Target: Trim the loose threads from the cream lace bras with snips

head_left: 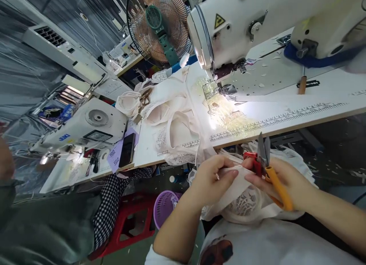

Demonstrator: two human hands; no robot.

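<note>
Over my lap lies a pale lace bra (243, 202), its band stretched between my two hands. My left hand (211, 179) is closed, pinching the band's edge between thumb and fingers. Scissors (278, 187) with orange handles and a red piece near the pivot rest in my right hand (288, 177), blades pointing up and away from me. The thumb and fingertips of that same hand also touch the fabric, close to my left fingertips. More pale bras (180, 139) are joined in a trail across the table's left part.
A sewing machine (237, 32) with its lamp lit stands over the white table (286, 118), which has ruler marks. Behind is a fan (160, 24). To the left are another machine (94, 122), a phone (127, 150), a seated person's sleeve (51, 227), a red stool (134, 219) and a purple basket (164, 207).
</note>
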